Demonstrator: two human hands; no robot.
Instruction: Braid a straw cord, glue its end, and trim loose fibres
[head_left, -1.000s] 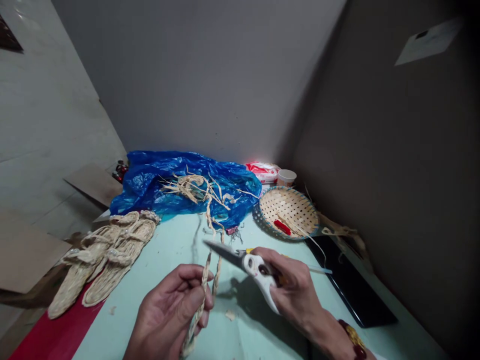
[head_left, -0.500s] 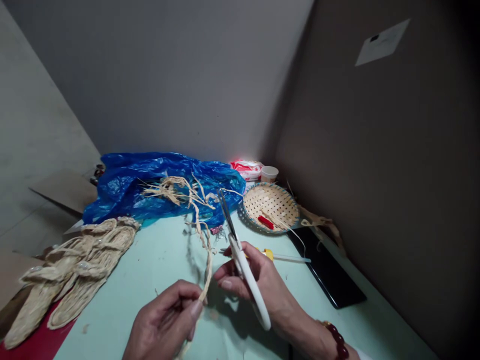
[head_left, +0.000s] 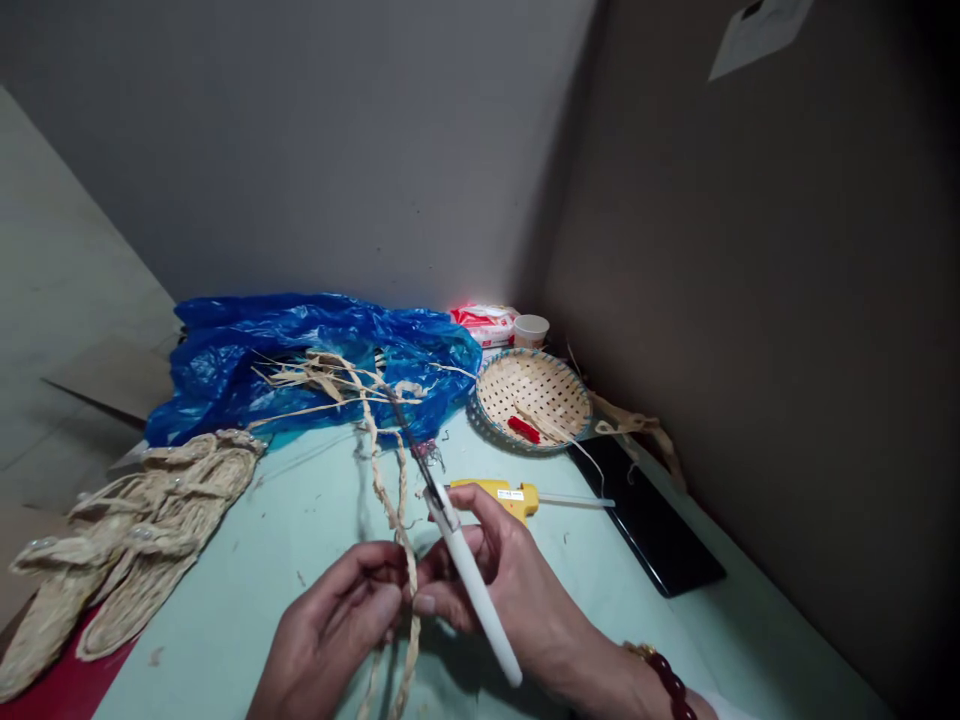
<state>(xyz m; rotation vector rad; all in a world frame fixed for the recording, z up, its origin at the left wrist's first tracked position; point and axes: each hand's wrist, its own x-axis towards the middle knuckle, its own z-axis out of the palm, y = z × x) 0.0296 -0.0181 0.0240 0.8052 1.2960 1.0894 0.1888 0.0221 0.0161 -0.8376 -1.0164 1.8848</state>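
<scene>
A pale braided straw cord [head_left: 411, 580] runs from the straw bundle [head_left: 330, 375] on the blue plastic bag down toward me and divides into strands partway. My left hand [head_left: 337, 620] pinches at the cord from the left, fingertips closed. My right hand [head_left: 502, 590] keeps white-handled scissors [head_left: 476, 590] in its palm, blades pointing up and away, while its thumb and fingertip meet at the cord beside my left fingers. Whether the scissor blades [head_left: 412, 435] are fully closed is hard to make out; they lie close together.
Woven straw sandals [head_left: 165, 540] lie at left. Behind is the blue plastic bag [head_left: 225, 400]. At right are a yellow glue gun [head_left: 480, 490], a woven basket [head_left: 495, 395] holding a red object [head_left: 523, 430], a paper cup [head_left: 531, 331], a red-and-white packet [head_left: 484, 322] and a black tablet-like slab [head_left: 660, 530].
My right hand has moved left to meet my left hand at the cord, and the scissors tilt further left. The view has shifted slightly.
</scene>
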